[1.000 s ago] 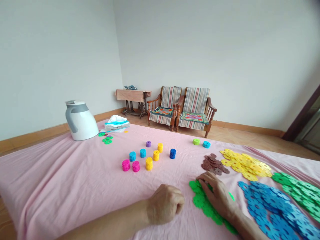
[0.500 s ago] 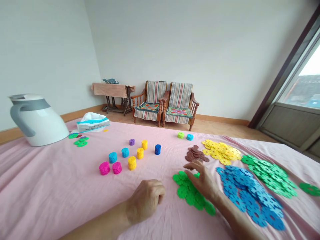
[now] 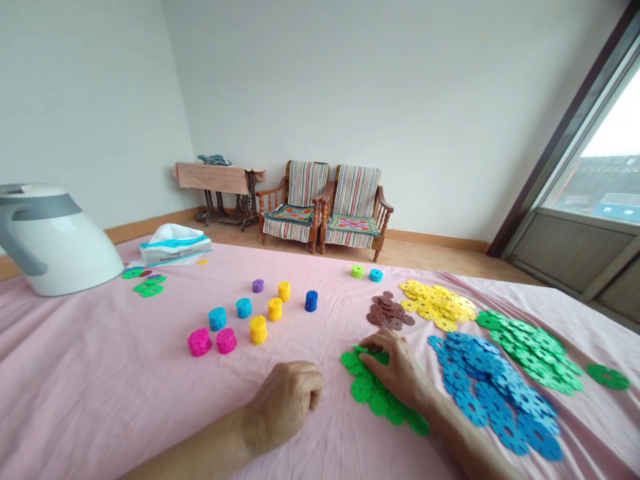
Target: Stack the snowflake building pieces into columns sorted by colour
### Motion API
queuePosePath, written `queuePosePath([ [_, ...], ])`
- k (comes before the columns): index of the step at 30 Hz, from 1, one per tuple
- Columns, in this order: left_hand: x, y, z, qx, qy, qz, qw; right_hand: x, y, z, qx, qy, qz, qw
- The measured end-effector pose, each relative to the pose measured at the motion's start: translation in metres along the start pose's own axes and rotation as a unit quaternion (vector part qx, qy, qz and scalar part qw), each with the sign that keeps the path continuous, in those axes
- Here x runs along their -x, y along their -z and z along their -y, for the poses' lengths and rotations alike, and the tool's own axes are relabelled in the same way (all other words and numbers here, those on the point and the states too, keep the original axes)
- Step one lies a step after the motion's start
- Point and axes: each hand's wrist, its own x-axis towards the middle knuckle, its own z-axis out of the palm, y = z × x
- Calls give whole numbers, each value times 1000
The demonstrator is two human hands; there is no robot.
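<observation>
My right hand [image 3: 400, 370] is over a pile of bright green snowflake discs [image 3: 370, 393]. Its thumb and fingers close on a green disc [image 3: 376, 355] at the far edge of that pile. On the pink cloth to the left, my left hand [image 3: 285, 403] is curled into a fist, and whatever may be inside it is hidden. Ahead of it stand small stacks of discs: pink [image 3: 226, 341], yellow [image 3: 258, 330], light blue [image 3: 217, 319], purple [image 3: 258, 286] and dark blue [image 3: 311, 301]. Brown discs [image 3: 387, 311] lie just beyond my right hand.
Loose piles of blue [image 3: 493, 383], yellow [image 3: 440, 303] and darker green discs [image 3: 533, 347] spread at the right. A lime stack [image 3: 357, 271] and a blue stack [image 3: 376, 275] stand farther back. At the left are a white jug [image 3: 63, 243] and a tissue pack [image 3: 176, 247].
My right hand has lowered onto the green pile, and its fingers have closed on a disc. My left hand stays in a fist. The whole view has shifted slightly.
</observation>
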Motion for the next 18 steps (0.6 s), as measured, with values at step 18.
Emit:
queuePosePath([
  [18,0,1,1,13,1,0,1000,6,-8,32,144,106,6,984],
])
